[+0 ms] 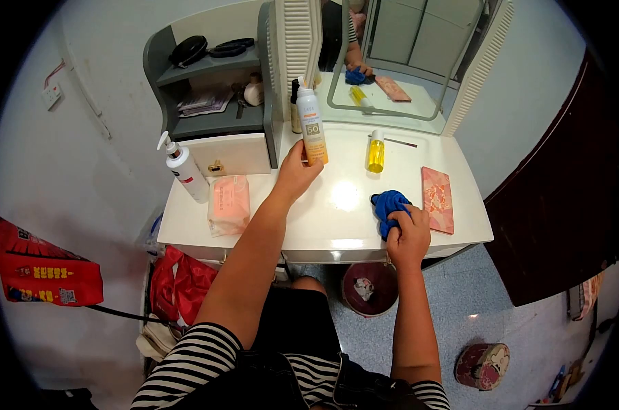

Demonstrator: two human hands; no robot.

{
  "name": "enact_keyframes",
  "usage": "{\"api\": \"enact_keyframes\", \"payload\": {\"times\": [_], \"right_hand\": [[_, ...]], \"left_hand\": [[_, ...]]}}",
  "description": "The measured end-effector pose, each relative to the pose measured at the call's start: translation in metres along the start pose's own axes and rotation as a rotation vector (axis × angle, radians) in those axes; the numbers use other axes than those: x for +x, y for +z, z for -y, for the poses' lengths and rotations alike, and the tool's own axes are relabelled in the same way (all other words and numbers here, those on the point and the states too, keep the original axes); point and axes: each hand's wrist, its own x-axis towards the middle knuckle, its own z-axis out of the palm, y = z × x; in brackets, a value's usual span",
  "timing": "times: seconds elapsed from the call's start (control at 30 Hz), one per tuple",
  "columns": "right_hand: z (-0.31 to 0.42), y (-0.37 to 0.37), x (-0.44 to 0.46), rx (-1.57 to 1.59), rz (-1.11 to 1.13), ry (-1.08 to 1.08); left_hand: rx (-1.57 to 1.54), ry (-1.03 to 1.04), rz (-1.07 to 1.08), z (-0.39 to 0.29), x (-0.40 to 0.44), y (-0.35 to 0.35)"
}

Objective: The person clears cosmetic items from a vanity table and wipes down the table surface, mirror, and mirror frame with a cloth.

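Note:
My left hand [300, 172] is closed around the lower part of a sunscreen spray can [312, 126], white on top and orange below, marked 50. The can is close to upright near the back of the white dressing table [337, 229]; whether its base touches the top I cannot tell. At the front right, my right hand [410, 234] grips a crumpled blue cloth [391, 207] on the tabletop. A pink patterned palette [438, 200] lies just right of that hand. Behind the cloth stands a small bottle of yellow liquid [376, 154], with a thin brush [401, 142] beside it.
A white pump bottle [186, 172] and a pink tissue pack [229, 203] stand at the left. Behind them is a grey shelf [217, 123] with a drawer. A mirror [398, 61] rises at the back. Below the front edge sits a dark red bin [354, 304].

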Motion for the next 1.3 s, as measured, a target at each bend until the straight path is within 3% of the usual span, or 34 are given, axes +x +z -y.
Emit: {"api": "enact_keyframes", "payload": {"times": [0.57,0.63,0.83,0.9,0.97,1.03,1.1,1.17,1.23,1.3], "right_hand": [[0.001,-0.001,0.001,0.015,0.006,0.007],[0.001,-0.004,0.0,0.021,0.01,0.015],[-0.004,-0.014,0.018,0.117,0.184,-0.018],[-0.017,0.009,0.026,-0.117,0.252,-0.017],[-0.025,0.025,0.037,-0.124,0.241,-0.009],[-0.015,0.03,0.052,-0.318,0.29,0.114],[0.005,0.034,0.06,-0.485,0.157,0.025],[0.033,0.041,0.075,-0.213,0.014,-0.076],[0.064,0.045,0.094,0.009,0.164,0.042],[0.076,0.068,0.109,0.243,-0.04,-0.051]], "left_hand": [[0.02,-0.024,0.005,0.016,0.006,0.003],[0.063,0.128,-0.136,0.025,0.007,0.007],[0.231,0.104,-0.189,0.007,-0.002,0.009],[0.223,0.104,-0.197,0.009,0.0,0.011],[0.216,0.112,-0.21,0.014,0.002,0.011],[0.261,0.135,-0.222,0.016,0.003,0.011],[0.247,0.15,-0.215,0.016,0.003,0.01],[0.233,0.154,-0.204,0.012,0.0,0.01],[0.283,0.249,-0.132,0.004,-0.006,0.011],[0.25,0.247,-0.054,-0.005,-0.01,0.011]]}}
